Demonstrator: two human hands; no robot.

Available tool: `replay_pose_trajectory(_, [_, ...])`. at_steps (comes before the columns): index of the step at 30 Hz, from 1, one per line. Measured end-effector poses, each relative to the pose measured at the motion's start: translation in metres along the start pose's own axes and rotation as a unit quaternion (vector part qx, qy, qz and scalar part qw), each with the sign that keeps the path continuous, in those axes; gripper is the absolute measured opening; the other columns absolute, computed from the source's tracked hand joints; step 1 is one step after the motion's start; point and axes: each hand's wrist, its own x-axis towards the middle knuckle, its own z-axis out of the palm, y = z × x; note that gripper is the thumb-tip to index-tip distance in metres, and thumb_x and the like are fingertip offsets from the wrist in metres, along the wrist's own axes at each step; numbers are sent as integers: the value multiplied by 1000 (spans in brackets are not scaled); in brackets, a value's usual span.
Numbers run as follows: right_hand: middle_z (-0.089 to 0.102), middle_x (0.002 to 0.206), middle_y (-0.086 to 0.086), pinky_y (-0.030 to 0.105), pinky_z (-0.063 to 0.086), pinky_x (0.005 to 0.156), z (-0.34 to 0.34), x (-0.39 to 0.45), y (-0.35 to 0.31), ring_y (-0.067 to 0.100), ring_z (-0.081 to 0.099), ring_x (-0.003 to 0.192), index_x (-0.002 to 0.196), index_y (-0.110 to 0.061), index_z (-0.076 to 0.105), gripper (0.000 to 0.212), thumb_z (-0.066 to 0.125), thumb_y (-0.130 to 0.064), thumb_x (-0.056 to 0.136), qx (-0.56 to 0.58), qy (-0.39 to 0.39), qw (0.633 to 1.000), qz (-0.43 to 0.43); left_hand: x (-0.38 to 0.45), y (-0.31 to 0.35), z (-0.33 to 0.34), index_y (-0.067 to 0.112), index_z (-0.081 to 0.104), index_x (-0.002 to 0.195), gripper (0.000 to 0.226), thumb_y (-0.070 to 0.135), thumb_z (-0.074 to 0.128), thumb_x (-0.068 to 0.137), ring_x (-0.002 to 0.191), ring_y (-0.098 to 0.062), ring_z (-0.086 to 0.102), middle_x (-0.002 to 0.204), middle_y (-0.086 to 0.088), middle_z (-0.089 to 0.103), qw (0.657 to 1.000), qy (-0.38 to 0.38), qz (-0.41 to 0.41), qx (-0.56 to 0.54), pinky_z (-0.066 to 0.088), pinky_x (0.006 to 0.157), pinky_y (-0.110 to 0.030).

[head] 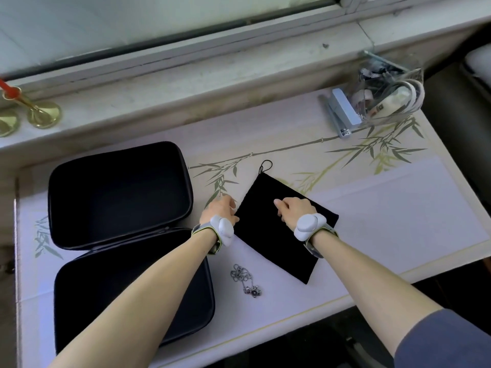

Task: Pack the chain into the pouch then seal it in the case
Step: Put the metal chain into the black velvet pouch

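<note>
A black velvet pouch (279,240) lies flat on the desk mat, its drawstring loop pointing away from me. My left hand (220,211) pinches the pouch's left edge. My right hand (292,209) rests on top of the pouch with fingers curled onto the fabric. A silver chain (245,280) with small pendants lies in a heap on the mat, just in front of the pouch and between my forearms. A black zip case (119,192) lies open at the left, its near half partly under my left forearm.
A clear box (390,94) of cables and a grey stapler (340,110) stand at the back right. Brass candle holders (39,112) sit on the window sill at the far left. The desk's front edge runs close beneath my arms.
</note>
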Motion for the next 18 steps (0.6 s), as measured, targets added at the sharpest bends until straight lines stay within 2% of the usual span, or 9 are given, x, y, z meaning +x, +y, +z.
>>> replay_pose_trajectory(3, [71,98,18,39,52,83,1,0,-3,37,65,90,92,-3,66,51,36,-45,94,39,-14,999,4,-1,10,1,11,62,112,26,12,58,86,89,-18,56,107,-5,66,999,-5,33,-28,46,77,-25])
replay_pose_trajectory(5, [72,92,17,45,55,84,-1,-3,-7,36,67,85,90,-3,66,54,39,-50,92,82,-28,996,-6,-7,21,-1,12,65,109,23,14,60,86,86,-13,53,96,-2,62,995,-15,76,-57,41,69,-14])
replay_pose_trajectory(7, [72,81,14,44,58,77,-4,-7,-12,34,69,77,87,-4,66,58,40,-55,90,139,-46,989,-11,-14,33,-4,11,65,108,22,13,60,87,83,-11,52,91,4,58,990,-25,118,-74,37,58,-1])
replay_pose_trajectory(10, [64,63,9,30,57,57,-15,-19,-20,26,64,55,85,-9,68,60,41,-62,87,190,-58,980,8,-26,48,-8,9,65,106,20,12,61,87,68,-6,53,87,5,59,982,-35,159,-93,36,50,4])
replay_pose_trajectory(12, [62,61,10,31,57,58,-19,-21,-20,26,63,55,89,-6,68,59,45,-60,86,214,-61,975,4,-35,53,-12,9,66,105,19,12,61,87,58,4,48,84,5,59,979,-42,175,-96,35,49,4])
replay_pose_trajectory(13, [61,62,11,33,58,61,-21,-22,-20,27,63,57,91,-2,67,57,47,-55,87,227,-63,972,-1,-39,53,-14,10,67,106,20,13,61,87,59,5,49,86,4,61,978,-46,176,-105,35,49,5])
replay_pose_trajectory(15, [59,62,12,38,59,64,-24,-22,-18,29,62,58,85,4,62,50,50,-44,89,216,-56,975,-15,-44,50,-16,13,68,106,20,18,60,88,75,-2,58,100,1,68,974,-38,167,-152,39,54,5])
replay_pose_trajectory(18, [51,54,5,35,52,54,-28,-26,-14,27,60,53,61,-12,40,41,54,-38,89,136,-26,990,-41,-52,37,-12,13,67,105,20,21,56,90,95,-10,58,110,0,67,972,43,110,-204,43,69,-4])
